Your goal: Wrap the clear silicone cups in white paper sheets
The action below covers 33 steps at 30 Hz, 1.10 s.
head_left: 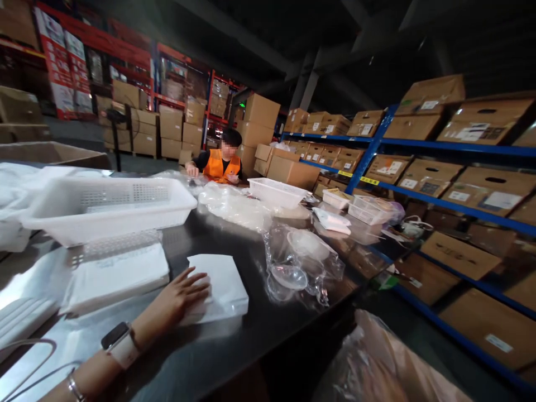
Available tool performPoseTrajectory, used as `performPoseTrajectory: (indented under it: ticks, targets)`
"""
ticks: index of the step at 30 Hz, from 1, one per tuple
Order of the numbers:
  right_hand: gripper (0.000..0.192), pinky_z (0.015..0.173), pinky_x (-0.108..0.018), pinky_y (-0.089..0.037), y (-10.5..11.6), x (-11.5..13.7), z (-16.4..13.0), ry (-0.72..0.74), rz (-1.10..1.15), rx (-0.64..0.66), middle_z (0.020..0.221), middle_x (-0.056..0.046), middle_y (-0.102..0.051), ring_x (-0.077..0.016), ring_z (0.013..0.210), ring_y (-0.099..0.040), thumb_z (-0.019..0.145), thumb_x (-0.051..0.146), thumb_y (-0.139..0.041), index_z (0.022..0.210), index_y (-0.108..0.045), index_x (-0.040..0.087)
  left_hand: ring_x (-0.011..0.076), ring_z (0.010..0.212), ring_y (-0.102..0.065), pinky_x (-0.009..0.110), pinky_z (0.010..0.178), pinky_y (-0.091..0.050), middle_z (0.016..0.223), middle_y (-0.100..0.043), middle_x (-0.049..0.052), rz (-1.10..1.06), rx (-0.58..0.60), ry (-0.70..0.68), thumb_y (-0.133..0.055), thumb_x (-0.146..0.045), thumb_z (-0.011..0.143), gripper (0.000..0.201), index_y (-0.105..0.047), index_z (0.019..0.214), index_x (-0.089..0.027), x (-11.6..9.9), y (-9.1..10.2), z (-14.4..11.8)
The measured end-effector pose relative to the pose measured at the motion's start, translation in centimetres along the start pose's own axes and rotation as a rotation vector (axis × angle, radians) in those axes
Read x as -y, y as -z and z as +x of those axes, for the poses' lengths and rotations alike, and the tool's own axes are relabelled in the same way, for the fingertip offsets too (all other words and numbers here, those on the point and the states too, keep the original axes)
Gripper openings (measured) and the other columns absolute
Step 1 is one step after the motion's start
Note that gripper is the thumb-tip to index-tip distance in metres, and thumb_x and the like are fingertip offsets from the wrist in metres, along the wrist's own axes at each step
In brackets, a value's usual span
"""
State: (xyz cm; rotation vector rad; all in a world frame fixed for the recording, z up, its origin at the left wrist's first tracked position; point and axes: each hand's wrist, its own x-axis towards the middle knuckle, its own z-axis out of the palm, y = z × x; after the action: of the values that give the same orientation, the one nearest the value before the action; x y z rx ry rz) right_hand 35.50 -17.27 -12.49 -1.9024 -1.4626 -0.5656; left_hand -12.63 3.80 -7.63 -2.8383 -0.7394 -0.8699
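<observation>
Head: left hand point(187, 295) splayed on stack point(227, 282) near table edge point(288, 334); right hand's point(376, 375) grip unclear.

1. Dark, glossy tabletop point(255, 329) before me.
2. On it, near me: white stack point(119, 279), white packet point(226, 285) beside it.
3. To my right: crumpled clear plastic point(288, 276).
4. Farther back: large white basket point(121, 220), milky plastic bags point(234, 206).

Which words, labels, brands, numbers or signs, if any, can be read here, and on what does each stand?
None is legible.
Red-and-white banners: lettering too blurred.
White labels on shelved cartons: too small.
Yellow strips on the blue beam: blurred.
Glowing green sign: too small.
Lower-shelf carton: dark print, blurred.
White packet before the large basket: faint marks, unreadable.
</observation>
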Motion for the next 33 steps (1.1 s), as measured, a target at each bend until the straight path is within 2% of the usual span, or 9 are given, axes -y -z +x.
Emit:
performPoseTrajectory:
  ticks: [3, 7, 9, 12, 18, 24, 26, 30, 33]
  targets:
    - [0.041, 0.104, -0.046, -0.044, -3.8, 8.8, 3.3, 0.15, 0.385, 0.164, 0.129, -0.013, -0.058, -0.0282, 0.121, -0.054, 0.088, 0.044, -0.051, 0.123, -0.057, 0.023, 0.0213, 0.113, -0.061, 0.043, 0.107, -0.041, 0.116, -0.07, 0.004, -0.218, -0.081, 0.207, -0.041, -0.003, 0.074, 0.053, -0.065, 0.116, -0.024, -0.9, 1.0, 0.0]
    - [0.094, 0.114, -0.048, -0.027, -8.4, 20.6, 7.6, 0.127, 0.922, 0.563, 0.15, -0.013, -0.036, -0.0276, 0.139, -0.031, 0.069, 0.043, -0.076, 0.147, -0.026, 0.024, 0.0208, 0.08, -0.069, 0.028, 0.074, -0.055, 0.093, -0.076, 0.006, -0.512, -0.184, 0.477, -0.045, -0.024, 0.084, 0.032, -0.073, 0.099, -0.019, -2.5, 2.6, 0.8]
    - [0.103, 0.111, -0.048, -0.031, -9.8, 24.4, 8.8, 0.108, 1.241, 0.672, 0.141, -0.016, -0.046, -0.0285, 0.131, -0.043, 0.06, 0.054, -0.08, 0.144, -0.029, 0.023, 0.0204, 0.07, -0.067, 0.026, 0.064, -0.054, 0.081, -0.075, 0.005, -0.606, -0.251, 0.542, -0.049, -0.038, 0.084, 0.033, -0.075, 0.088, -0.018, -2.8, 2.9, 1.3]
    - [0.077, 0.096, -0.041, -0.045, -10.7, 27.5, 9.6, 0.036, 1.483, 0.708, 0.111, -0.012, -0.065, -0.0252, 0.103, -0.061, 0.066, 0.069, -0.068, 0.123, -0.053, 0.02, 0.0208, 0.067, -0.065, 0.026, 0.06, -0.052, 0.071, -0.073, 0.004, -0.657, -0.373, 0.635, -0.053, -0.045, 0.079, 0.035, -0.074, 0.075, -0.018, -2.3, 2.9, 1.8]
    - [0.063, 0.053, -0.027, -0.038, -11.8, 30.5, 12.6, -0.01, 1.165, 0.576, 0.057, 0.0, -0.049, -0.0139, 0.056, -0.044, 0.078, 0.078, -0.04, 0.063, -0.051, 0.018, 0.0188, 0.06, -0.06, 0.026, 0.055, -0.049, 0.063, -0.069, 0.003, -0.683, -0.515, 0.83, -0.057, -0.049, 0.073, 0.036, -0.069, 0.063, -0.017, -0.8, 2.3, 1.8]
    - [0.068, 0.068, -0.031, -0.046, -12.0, 31.0, 16.9, 0.121, 1.207, 0.66, 0.067, -0.003, -0.059, -0.0176, 0.067, -0.053, 0.073, 0.082, -0.043, 0.068, -0.06, 0.017, 0.025, 0.071, -0.065, 0.035, 0.068, -0.055, 0.072, -0.074, 0.006, -0.649, -0.558, 0.883, -0.055, -0.056, 0.073, 0.042, -0.071, 0.069, -0.018, -0.2, 3.2, 1.6]
    - [0.068, 0.085, -0.037, -0.046, -11.3, 29.5, 17.1, 0.246, 1.233, 0.756, 0.083, -0.008, -0.068, -0.0222, 0.082, -0.06, 0.075, 0.08, -0.045, 0.078, -0.068, 0.016, 0.0277, 0.087, -0.067, 0.039, 0.085, -0.053, 0.088, -0.076, 0.009, -0.69, -0.413, 0.74, -0.056, -0.054, 0.075, 0.04, -0.074, 0.076, -0.019, -0.4, 4.0, 1.7]
    - [0.064, 0.1, -0.044, -0.039, -10.3, 25.5, 14.9, 0.541, 1.155, 1.052, 0.108, -0.012, -0.071, -0.0256, 0.105, -0.062, 0.085, 0.071, -0.039, 0.103, -0.072, 0.019, 0.0279, 0.121, -0.056, 0.041, 0.107, -0.039, 0.127, -0.063, 0.009, -0.74, 0.191, 0.419, -0.061, -0.033, 0.078, 0.026, -0.075, 0.096, -0.02, -2.1, 5.1, 2.0]
    - [0.043, 0.103, -0.045, -0.036, -10.0, 23.5, 12.3, 0.652, 1.043, 1.101, 0.114, -0.01, -0.069, -0.0243, 0.113, -0.061, 0.092, 0.052, -0.045, 0.112, -0.069, 0.023, 0.024, 0.133, -0.043, 0.044, 0.114, -0.028, 0.139, -0.053, 0.005, -0.683, 0.426, 0.309, -0.055, -0.016, 0.076, 0.046, -0.064, 0.12, -0.025, -3.3, 4.7, 1.9]
